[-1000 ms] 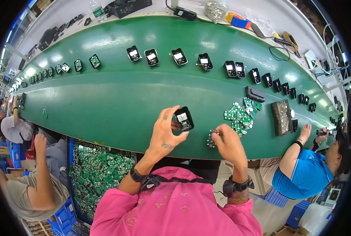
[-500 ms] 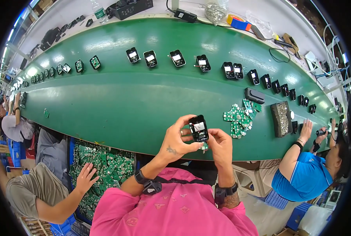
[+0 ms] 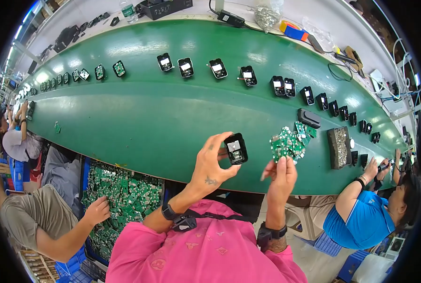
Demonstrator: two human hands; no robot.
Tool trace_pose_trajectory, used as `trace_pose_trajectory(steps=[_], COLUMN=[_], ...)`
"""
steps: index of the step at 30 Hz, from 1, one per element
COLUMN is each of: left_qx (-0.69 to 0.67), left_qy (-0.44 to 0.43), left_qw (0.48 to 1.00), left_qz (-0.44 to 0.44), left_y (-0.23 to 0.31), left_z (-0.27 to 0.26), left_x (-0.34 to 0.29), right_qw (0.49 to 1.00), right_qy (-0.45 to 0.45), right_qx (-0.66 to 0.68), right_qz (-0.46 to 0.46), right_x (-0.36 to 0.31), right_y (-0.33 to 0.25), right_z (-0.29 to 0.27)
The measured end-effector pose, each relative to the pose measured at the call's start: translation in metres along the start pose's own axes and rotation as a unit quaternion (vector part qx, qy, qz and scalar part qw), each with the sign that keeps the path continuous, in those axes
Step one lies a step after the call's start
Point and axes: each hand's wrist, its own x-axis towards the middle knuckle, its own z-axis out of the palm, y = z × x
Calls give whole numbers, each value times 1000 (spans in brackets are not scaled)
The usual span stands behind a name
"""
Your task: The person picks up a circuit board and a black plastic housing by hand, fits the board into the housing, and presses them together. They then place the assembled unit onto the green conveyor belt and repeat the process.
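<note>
In my left hand (image 3: pixel 209 165) I hold a small black plastic housing (image 3: pixel 236 148), fingers around its left side and its open face up. A white piece and part of a green circuit board show inside it. My right hand (image 3: pixel 281 175) is at the near edge of a pile of green circuit boards (image 3: pixel 287 140). Its thumb and forefinger are pinched on a board there; the fingers partly hide that board's lower end.
Rows of black housings (image 3: pixel 217 69) line the far side of the green bench (image 3: pixel 172 113). Right of the pile are a black case (image 3: pixel 309 118) and a dark tray of small parts (image 3: pixel 332 150). A bin of boards (image 3: pixel 125 203) stands lower left, beside a co-worker's hand (image 3: pixel 97 211). Another co-worker (image 3: pixel 361 212) sits right.
My right hand has moved right, from the housing's lower end to the board pile. The small green piece below the housing no longer shows there. My left hand still holds the housing, now tilted differently.
</note>
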Motion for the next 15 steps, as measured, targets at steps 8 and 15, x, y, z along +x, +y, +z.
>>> trace_pose_trajectory(steps=[8, 15], left_qx=[43, 11], left_qy=[-11, -12], left_qw=[997, 999], left_qz=[58, 45], left_y=[9, 17], left_z=[3, 7], left_x=[-2, -5], right_qw=[970, 943], right_qy=[-205, -197], right_qx=[-129, -264], right_qz=[-16, -44], right_x=[7, 19], right_y=[-44, -39], right_z=[13, 16])
